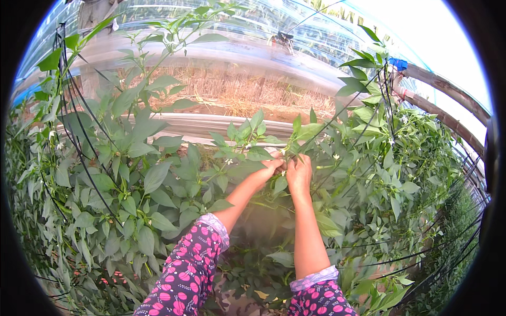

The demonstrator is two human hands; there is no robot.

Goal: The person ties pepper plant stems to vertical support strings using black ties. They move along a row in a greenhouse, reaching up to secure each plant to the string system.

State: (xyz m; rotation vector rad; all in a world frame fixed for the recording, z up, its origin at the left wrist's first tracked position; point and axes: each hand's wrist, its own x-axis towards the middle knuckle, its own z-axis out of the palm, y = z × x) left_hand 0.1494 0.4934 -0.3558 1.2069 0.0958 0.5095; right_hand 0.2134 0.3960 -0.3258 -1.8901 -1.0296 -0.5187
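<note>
My left hand (272, 166) reaches in among pepper plant leaves, its fingers curled and partly hidden by a leaf (259, 153). Close beside it, my right hand (299, 173) has thumb and fingers pinched together at a thin green pepper plant stem (289, 152). The fingertips of both hands nearly meet there, near small white flowers. A taut black cord (336, 114) slants down from the upper right to the right hand; whether the fingers also hold it is unclear.
Dense flowering pepper plants (154, 177) stand on both sides. More black cords (81, 146) hang at the left. Behind is clear plastic sheeting (237, 51) with a rolled-up lower edge (205, 126) and dry straw (237, 87) beyond. Poles (446, 85) arch at the right.
</note>
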